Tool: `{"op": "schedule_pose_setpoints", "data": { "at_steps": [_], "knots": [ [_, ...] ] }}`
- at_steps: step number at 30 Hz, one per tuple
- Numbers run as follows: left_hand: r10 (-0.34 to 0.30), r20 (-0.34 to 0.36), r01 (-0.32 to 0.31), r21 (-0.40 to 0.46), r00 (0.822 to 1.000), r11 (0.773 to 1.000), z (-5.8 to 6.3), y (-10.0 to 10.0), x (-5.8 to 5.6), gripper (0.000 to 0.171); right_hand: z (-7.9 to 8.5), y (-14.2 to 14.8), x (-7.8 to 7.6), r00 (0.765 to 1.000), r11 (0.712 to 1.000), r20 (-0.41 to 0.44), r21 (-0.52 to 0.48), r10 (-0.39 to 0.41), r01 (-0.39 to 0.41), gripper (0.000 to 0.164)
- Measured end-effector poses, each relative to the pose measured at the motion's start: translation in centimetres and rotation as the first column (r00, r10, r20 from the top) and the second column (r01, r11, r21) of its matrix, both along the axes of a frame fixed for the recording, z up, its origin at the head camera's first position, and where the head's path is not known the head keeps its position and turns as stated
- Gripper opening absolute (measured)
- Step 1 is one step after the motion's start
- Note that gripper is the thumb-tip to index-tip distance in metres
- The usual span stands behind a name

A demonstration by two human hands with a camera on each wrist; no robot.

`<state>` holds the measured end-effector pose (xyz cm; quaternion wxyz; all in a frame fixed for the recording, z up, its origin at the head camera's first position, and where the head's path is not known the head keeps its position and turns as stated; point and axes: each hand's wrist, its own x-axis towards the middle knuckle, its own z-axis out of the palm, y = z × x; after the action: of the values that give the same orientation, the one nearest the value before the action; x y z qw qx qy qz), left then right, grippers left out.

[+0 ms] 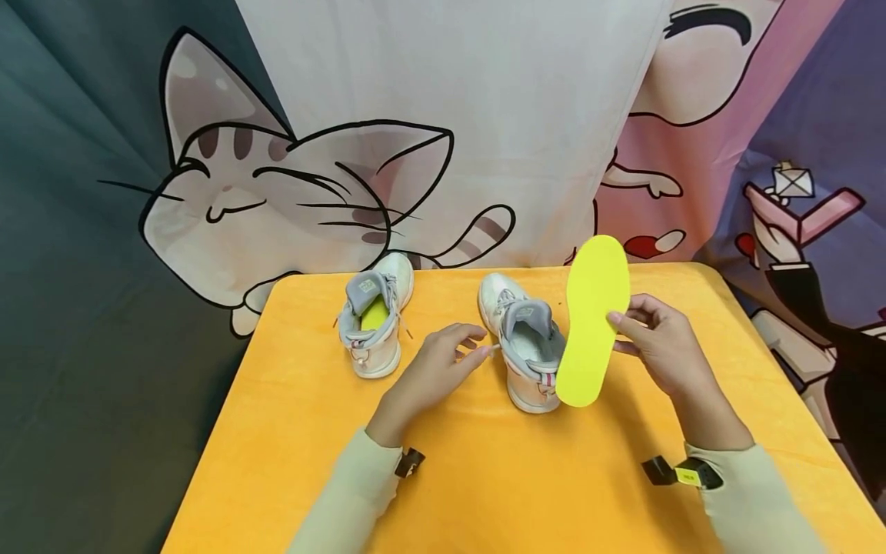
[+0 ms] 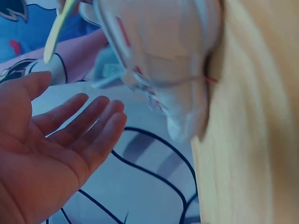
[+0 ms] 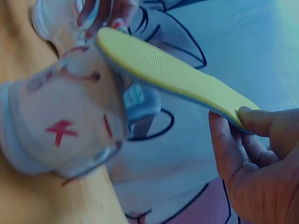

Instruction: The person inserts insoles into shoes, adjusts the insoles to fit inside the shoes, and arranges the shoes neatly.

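"While the left shoe (image 1: 376, 355) shows yellow inside, where's the left hand (image 1: 443, 358)?"

"Near the right shoe (image 1: 529, 338), fingers (image 2: 86, 116) apart. Beside that shoe, the yellow insole (image 1: 594, 319) is pinched at its edge by the right hand (image 1: 667, 346), perhaps leaving its face clear."

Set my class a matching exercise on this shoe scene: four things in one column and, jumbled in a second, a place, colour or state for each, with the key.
Column one
1. Insole held in the air
2. Shoe on the left
3. Left hand
4. Table cover

Column two
A. Empty, fingers apart
B. Orange
C. Pinched by the right hand
D. Yellow-green showing inside

Right pairs: 1-C, 2-D, 3-A, 4-B
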<state>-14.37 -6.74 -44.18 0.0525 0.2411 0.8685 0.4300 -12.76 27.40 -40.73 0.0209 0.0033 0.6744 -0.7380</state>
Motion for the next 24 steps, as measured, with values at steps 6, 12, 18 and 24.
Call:
{"op": "schedule_pose_setpoints", "data": {
  "at_steps": [6,12,18,24],
  "knots": [
    [-0.055,0.108,0.035,0.182,0.993,0.983,1.1,1.4,-0.1,0.037,1.6,-1.8,-0.4,1.000,0.976,-0.022,0.218,-0.003,0.008,0.016],
    [-0.098,0.156,0.068,0.189,0.983,0.980,1.4,2.6,0.3,0.036,3.5,-2.3,-0.8,0.999,0.875,-0.050,0.483,0.003,0.022,0.034],
    [-0.125,0.159,0.089,0.217,0.979,0.972,1.6,3.5,0.7,0.037,4.8,-2.4,-1.2,0.995,0.892,-0.101,0.452,0.016,0.031,0.028],
    [-0.135,0.179,0.073,0.317,0.975,0.946,2.3,4.5,1.0,0.036,4.6,-4.2,-1.2,0.986,0.972,-0.164,0.234,0.021,0.019,0.012]
  ]
}}
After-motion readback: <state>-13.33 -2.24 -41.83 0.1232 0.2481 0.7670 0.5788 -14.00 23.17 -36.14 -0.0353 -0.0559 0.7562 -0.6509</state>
